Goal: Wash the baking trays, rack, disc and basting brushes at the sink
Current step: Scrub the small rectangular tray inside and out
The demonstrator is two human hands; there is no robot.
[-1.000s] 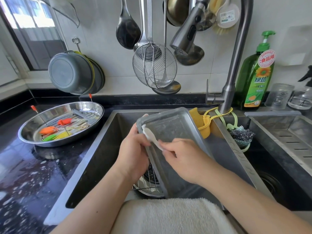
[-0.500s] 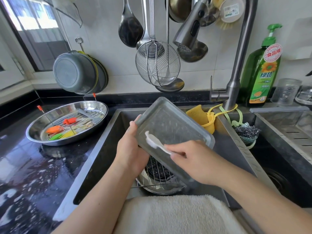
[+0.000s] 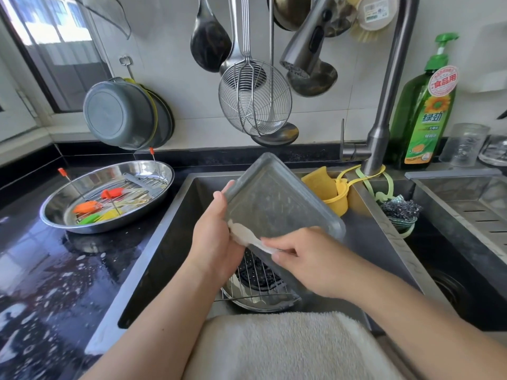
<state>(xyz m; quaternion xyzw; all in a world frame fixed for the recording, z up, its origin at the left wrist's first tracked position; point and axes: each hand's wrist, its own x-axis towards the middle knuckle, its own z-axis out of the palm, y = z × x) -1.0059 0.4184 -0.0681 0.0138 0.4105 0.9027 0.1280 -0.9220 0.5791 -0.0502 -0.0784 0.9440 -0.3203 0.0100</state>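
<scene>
The tray (image 3: 277, 212) is dull grey with pale speckles; the brush (image 3: 244, 237) against it is white. On the glossy black desk (image 3: 41, 270), flecked with white suds, a silver dish (image 3: 107, 196) holds orange, green and yellow brushes (image 3: 90, 207). The soap bottle (image 3: 422, 113) is green with a sunflower label and a red-and-white sticker. The cup (image 3: 337, 198) is yellow, the towel (image 3: 279, 349) cream, the hanging pot (image 3: 120, 113) grey.

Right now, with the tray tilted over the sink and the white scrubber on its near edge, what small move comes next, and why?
Probably draw the white scrubber along the gray baking tray toward its far corner. The right hand pinches the scrubber at the near edge, the left hand steadies the tray's left side, the tap looks off, and the tray's bottom looks speckled and dull.
</scene>
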